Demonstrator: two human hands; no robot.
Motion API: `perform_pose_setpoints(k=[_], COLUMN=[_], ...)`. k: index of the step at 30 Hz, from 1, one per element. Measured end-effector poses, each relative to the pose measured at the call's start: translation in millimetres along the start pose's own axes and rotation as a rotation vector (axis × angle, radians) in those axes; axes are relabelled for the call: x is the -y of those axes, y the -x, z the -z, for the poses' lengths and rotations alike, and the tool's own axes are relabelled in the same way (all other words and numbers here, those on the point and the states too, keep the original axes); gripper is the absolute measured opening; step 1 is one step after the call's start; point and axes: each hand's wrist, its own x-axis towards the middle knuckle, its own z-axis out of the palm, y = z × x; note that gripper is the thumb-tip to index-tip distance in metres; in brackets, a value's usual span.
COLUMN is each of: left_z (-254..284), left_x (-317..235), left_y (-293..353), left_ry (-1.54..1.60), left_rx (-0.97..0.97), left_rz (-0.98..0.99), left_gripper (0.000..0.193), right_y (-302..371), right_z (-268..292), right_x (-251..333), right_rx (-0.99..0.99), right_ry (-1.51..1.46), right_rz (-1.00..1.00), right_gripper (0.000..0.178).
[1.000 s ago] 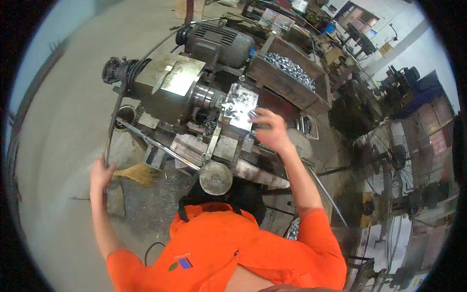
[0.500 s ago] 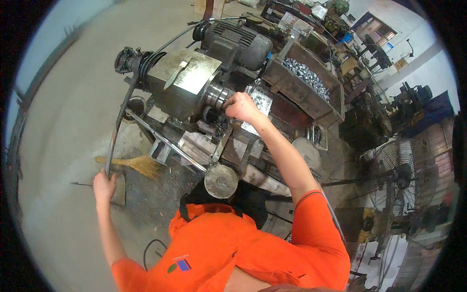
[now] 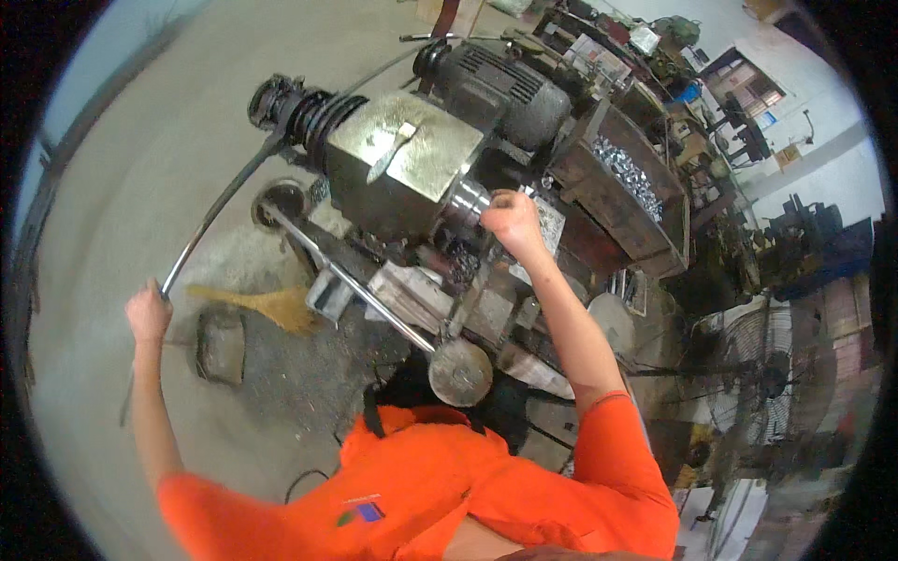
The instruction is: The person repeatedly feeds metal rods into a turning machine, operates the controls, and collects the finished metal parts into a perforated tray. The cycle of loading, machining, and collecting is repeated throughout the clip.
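Observation:
A long metal lever (image 3: 210, 220) runs from the left end of a small lathe (image 3: 398, 192). My left hand (image 3: 150, 313) is wrapped round its lower end, out at the far left. At the spindle nose (image 3: 465, 203) my right hand (image 3: 512, 215) is closed, its fingers up against the front of the bright ring. Whatever those fingers hold is hidden by the hand. A brush (image 3: 393, 151) lies on top of the headstock. Below the spindle, a round metal disc (image 3: 460, 372) sits near my body.
A metal bin (image 3: 608, 201) with many small shiny parts stands right of the lathe, beside the motor (image 3: 505, 93). A straw broom (image 3: 271, 304) and a dustpan-like tray (image 3: 221, 346) lie on the floor at left. A caged fan (image 3: 772, 369) stands at right.
My left hand has swung the lever outward, to the left and up. My right hand stays at the spindle. The whole view has shifted, with the lathe now further right.

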Motion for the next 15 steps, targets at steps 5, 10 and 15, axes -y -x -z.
perform_pose_setpoints(k=[5,10,15], left_z=[-16,-11,-42], left_x=[29,1,-124], left_y=[-54,-61,-11], left_ry=[-0.048,0.204,1.049], left_rx=[-0.148,-0.095,-0.658], left_rz=[-0.125,0.084,0.084], left_gripper=[0.013,0.021,0.028], right_y=[2,33,122], right_z=[-4,12,78], right_x=[-3,-9,-27], right_rx=[-0.085,-0.295,-0.304], right_ry=[0.001,-0.016,-0.109], right_rz=[0.085,0.196,0.106], right_gripper=[0.025,0.02,0.019])
